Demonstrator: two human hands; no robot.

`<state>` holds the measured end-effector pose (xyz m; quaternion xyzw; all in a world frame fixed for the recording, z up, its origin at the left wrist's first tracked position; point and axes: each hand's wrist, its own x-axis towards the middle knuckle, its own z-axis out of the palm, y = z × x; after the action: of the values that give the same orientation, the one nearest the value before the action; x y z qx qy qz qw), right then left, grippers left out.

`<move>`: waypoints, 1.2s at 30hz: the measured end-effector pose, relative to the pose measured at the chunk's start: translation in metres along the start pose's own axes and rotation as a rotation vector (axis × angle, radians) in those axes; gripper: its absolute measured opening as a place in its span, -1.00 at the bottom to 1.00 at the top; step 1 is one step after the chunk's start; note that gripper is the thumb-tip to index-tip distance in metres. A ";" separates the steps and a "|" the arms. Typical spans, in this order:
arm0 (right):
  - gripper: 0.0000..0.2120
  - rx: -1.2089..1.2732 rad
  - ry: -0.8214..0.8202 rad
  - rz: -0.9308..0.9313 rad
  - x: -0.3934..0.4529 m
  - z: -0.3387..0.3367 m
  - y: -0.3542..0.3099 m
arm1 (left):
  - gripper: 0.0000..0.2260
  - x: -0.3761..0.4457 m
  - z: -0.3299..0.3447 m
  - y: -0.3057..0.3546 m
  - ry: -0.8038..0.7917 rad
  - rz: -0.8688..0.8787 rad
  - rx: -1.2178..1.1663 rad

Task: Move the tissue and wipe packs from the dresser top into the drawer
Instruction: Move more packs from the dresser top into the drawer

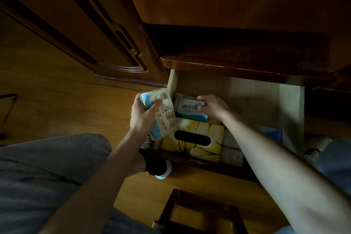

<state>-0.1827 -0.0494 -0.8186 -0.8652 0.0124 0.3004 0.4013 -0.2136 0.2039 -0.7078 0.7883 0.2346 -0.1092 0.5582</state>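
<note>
The light wooden drawer (288, 104) stands pulled open below the dark dresser top (228, 62). My left hand (144, 116) grips a blue and white tissue pack (163, 112) with a printed label, held just over the drawer's left wall. My right hand (210, 106) is inside the drawer, closed on a pale wipe pack (188, 108) lying near the back left corner. A yellow tissue box (199, 133) with a dark oval slot lies in the drawer's front left part. A bluish pack (271, 133) shows at the front right, partly hidden by my right forearm.
A carved wooden wardrobe door (76, 30) rises at the left. Wooden floor (66, 104) spreads beside the dresser. My grey-trousered knees (47, 167) frame the view, a foot in a dark sock (157, 163) sits under the drawer front, and a dark wooden stool frame (199, 211) stands below.
</note>
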 end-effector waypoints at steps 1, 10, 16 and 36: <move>-0.86 0.012 -0.007 0.007 -0.001 -0.001 0.000 | -0.66 -0.001 0.001 0.002 -0.006 -0.008 -0.007; -0.49 -0.003 0.306 -0.166 -0.070 -0.026 -0.028 | -0.75 -0.018 0.026 0.029 -0.246 -0.198 -0.398; -0.42 0.319 0.184 -0.116 -0.121 -0.027 -0.050 | -0.72 -0.040 0.058 0.054 -0.537 -0.199 -0.437; -0.51 -0.184 0.124 0.233 -0.210 -0.095 0.059 | -0.67 -0.080 0.146 0.027 -0.505 0.257 0.371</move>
<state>-0.3214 -0.2021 -0.7006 -0.9079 0.1099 0.2910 0.2811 -0.2561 0.0405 -0.7026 0.8477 -0.0365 -0.2706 0.4548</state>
